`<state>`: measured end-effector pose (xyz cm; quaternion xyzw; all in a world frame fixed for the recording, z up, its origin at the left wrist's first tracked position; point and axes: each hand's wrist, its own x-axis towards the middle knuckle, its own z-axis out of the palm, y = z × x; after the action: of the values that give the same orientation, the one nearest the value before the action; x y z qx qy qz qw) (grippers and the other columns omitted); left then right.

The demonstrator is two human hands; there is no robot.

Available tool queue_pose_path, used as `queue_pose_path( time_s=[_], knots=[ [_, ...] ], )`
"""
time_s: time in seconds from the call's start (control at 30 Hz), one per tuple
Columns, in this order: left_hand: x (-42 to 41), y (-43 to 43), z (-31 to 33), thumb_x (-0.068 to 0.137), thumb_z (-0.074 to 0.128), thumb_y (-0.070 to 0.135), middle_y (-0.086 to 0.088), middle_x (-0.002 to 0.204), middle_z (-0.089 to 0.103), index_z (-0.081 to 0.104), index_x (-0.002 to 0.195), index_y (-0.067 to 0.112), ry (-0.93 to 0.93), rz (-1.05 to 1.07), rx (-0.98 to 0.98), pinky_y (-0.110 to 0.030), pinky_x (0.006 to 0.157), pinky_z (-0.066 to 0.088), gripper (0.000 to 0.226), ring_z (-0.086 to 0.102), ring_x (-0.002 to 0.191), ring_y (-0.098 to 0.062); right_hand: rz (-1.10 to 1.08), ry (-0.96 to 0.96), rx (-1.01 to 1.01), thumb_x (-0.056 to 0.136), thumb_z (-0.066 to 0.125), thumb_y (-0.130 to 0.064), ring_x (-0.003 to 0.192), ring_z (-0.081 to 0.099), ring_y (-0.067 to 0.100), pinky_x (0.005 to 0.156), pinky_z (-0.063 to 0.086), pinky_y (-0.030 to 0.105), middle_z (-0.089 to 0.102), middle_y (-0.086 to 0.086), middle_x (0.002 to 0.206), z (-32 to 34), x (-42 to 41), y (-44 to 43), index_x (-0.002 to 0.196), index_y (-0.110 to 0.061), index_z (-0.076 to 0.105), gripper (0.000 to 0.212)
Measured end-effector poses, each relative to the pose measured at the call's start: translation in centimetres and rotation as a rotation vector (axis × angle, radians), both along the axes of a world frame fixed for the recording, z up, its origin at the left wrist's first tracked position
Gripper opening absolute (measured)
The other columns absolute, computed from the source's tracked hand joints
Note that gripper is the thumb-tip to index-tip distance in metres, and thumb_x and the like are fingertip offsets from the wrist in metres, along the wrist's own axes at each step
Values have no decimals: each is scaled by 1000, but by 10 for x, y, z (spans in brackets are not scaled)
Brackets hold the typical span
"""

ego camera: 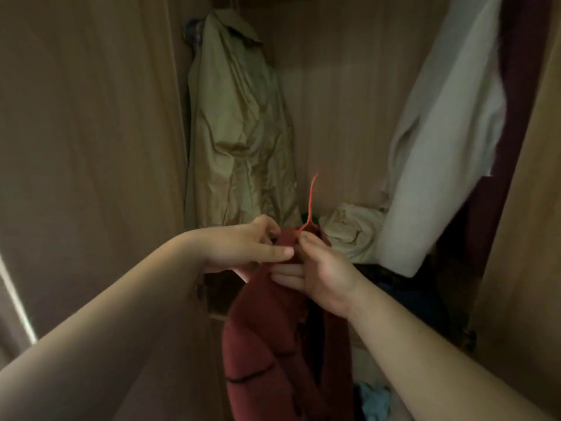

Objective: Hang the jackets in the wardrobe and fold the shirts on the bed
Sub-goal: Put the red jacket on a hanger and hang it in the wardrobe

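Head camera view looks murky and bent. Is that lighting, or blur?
Head view: dim, warm light muddies the colours; the wide lens bows the wardrobe panel; the white garment at right is blurred; the red hanger hook, and the left hand and right hand gripping the red jacket, look fairly sharp.

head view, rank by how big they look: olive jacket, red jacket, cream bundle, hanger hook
1-2. olive jacket and red jacket: about alike; the red one is nearer and cut off, so unranked
3. cream bundle
4. hanger hook
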<state>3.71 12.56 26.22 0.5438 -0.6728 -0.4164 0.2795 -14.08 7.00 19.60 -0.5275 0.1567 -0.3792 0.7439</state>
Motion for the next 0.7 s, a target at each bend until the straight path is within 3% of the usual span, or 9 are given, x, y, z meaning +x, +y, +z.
queue_pose_path(
  time_s=[0.1,0.2,0.27,0.4,0.47,0.53,0.6,0.7],
  knots=[
    [5,-16,9,88,73,31,1,102,65,48,130,24,-301,131,-126,-28,64,55,50,67,81,-9,78,48,-104,104,35,-10,89,66,26,75,57,39,56,11,103,6,-3,-26,130,-12,53,31],
    [2,-30,12,94,61,31,0,107,69,62,118,17,-707,191,-293,-31,83,50,28,66,99,-18,-16,174,-242,101,39,-2,73,60,15,59,50,30,51,2,88,13,1,-51,132,-20,55,39],
    [-2,-39,5,97,55,30,-3,107,69,63,109,15,-855,312,-421,-30,82,45,21,63,102,-22,-43,239,-312,99,41,1,70,59,13,56,49,28,52,0,86,19,2,-65,135,-24,53,45],
    [2,-51,-10,97,51,34,4,93,66,49,87,31,-793,561,-609,-36,74,48,11,62,90,-23,-111,345,-481,98,40,0,72,67,15,57,54,29,67,3,91,27,-8,-91,126,-29,58,44],
    [13,-53,-12,95,52,38,9,85,64,49,86,32,-774,592,-646,-37,71,50,12,62,85,-21,-363,316,-613,95,41,-5,63,67,12,50,52,25,70,-1,78,26,-21,-109,102,-25,71,37],
    [23,-54,-10,93,53,41,11,80,63,51,85,32,-766,614,-691,-38,69,50,12,62,81,-19,-710,316,-833,87,43,-11,69,66,6,59,50,18,68,-10,76,24,-38,-131,92,-28,69,31],
    [32,-54,-4,92,55,40,13,71,56,47,78,42,-769,622,-746,-35,63,44,16,59,75,-18,-868,436,-1050,86,47,-16,92,63,2,81,47,19,66,-17,97,20,-50,-152,108,-33,64,33],
    [42,-53,12,91,58,38,14,64,51,44,72,50,-766,656,-806,-33,59,37,27,53,69,-17,-624,705,-1146,93,44,-37,115,57,11,98,45,32,62,-9,124,17,-48,-171,130,-33,54,38]
  ],
)
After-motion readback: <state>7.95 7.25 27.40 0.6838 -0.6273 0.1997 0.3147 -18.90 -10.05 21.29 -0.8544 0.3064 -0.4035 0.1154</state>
